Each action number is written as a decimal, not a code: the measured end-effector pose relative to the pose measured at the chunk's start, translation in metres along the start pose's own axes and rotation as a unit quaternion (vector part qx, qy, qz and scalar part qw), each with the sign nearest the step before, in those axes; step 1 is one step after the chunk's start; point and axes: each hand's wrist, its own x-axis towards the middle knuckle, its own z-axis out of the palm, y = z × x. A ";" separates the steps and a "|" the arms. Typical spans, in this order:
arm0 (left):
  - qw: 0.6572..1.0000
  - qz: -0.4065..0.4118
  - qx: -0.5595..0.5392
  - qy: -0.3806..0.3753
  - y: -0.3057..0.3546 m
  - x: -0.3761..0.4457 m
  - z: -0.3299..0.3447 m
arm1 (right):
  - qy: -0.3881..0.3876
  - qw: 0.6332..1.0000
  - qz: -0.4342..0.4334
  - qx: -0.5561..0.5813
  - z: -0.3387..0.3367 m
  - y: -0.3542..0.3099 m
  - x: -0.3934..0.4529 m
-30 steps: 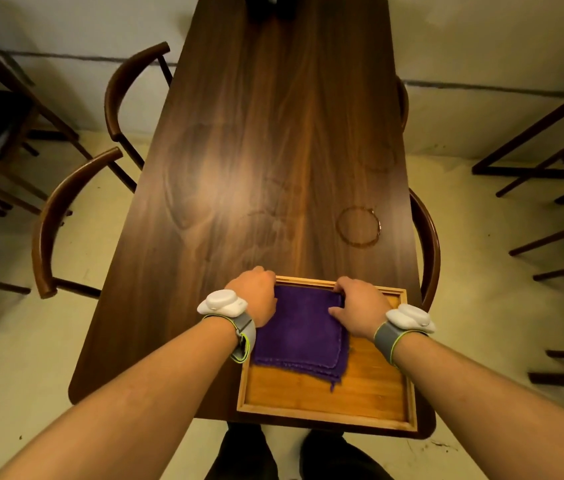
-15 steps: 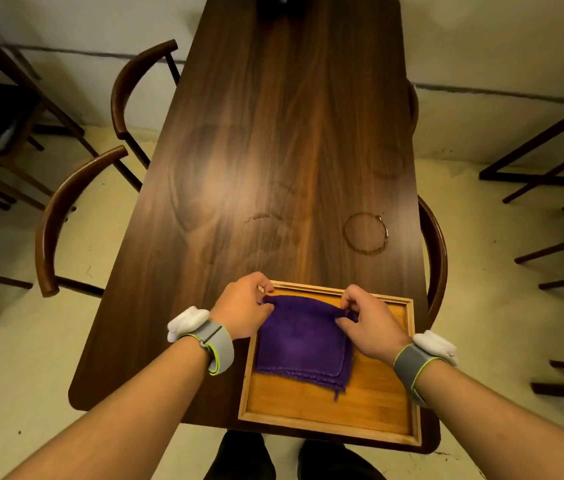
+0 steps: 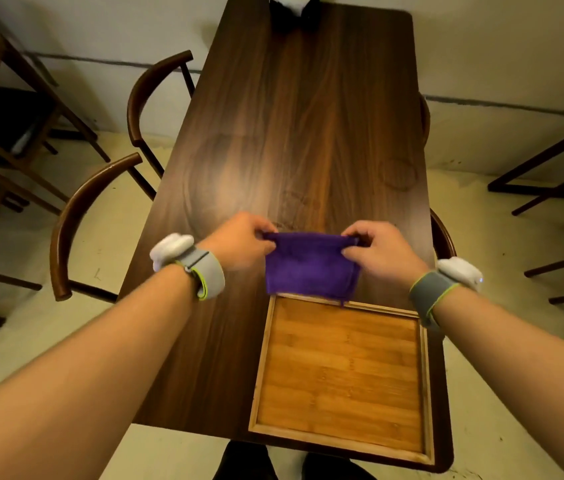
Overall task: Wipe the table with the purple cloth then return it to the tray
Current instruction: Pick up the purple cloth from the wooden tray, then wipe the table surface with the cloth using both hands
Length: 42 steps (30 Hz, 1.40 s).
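From the head view, the purple cloth (image 3: pixel 311 265) hangs just beyond the tray (image 3: pixel 341 448), hiding its far rim. The left hand (image 3: pixel 240 242) and right hand (image 3: pixel 382 251) each clamp a top corner. Curved chairs (image 3: pixel 79 216) flank the table (image 3: pixel 294 116).

The dark wooden table (image 3: pixel 308 116) lies bare and open from the hands to a dark object (image 3: pixel 291 10) at its far end. The bamboo tray (image 3: pixel 261 358) fills the near right corner. Curved chair backs (image 3: pixel 76 216) flank the left edge; another chair (image 3: pixel 443 233) flanks the right.
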 end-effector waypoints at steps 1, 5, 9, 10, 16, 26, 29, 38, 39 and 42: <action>1.000 0.007 0.008 0.016 0.006 0.007 -0.009 | 0.015 1.000 -0.012 -0.004 -0.005 -0.007 0.009; 0.992 0.054 0.077 0.086 0.022 0.027 -0.041 | 0.063 0.997 -0.037 -0.018 -0.016 -0.025 0.043; 0.979 0.086 0.138 0.120 0.012 0.038 -0.047 | 0.087 0.992 -0.061 -0.064 -0.005 -0.019 0.064; 0.977 0.090 0.151 0.119 0.005 0.040 -0.043 | 0.089 0.991 -0.067 -0.079 0.001 -0.013 0.066; 0.938 0.078 0.335 -0.046 -0.049 0.031 0.004 | -0.064 0.959 -0.089 -0.263 0.052 0.033 0.050; 0.961 0.141 0.233 0.050 -0.068 0.020 0.032 | 0.015 0.962 -0.098 -0.255 0.078 0.034 0.047; 0.964 0.128 0.222 0.064 -0.066 0.037 0.049 | 0.028 0.958 -0.112 -0.261 0.097 0.029 0.060; 0.944 0.112 0.306 0.057 -0.083 0.078 0.088 | 0.055 0.944 -0.024 -0.324 0.135 0.045 0.090; 0.941 0.111 0.313 0.065 -0.085 0.082 0.089 | 0.063 0.943 -0.021 -0.325 0.137 0.046 0.094; 0.937 0.116 0.317 0.085 -0.085 0.093 0.088 | 0.072 0.941 -0.022 -0.330 0.135 0.051 0.105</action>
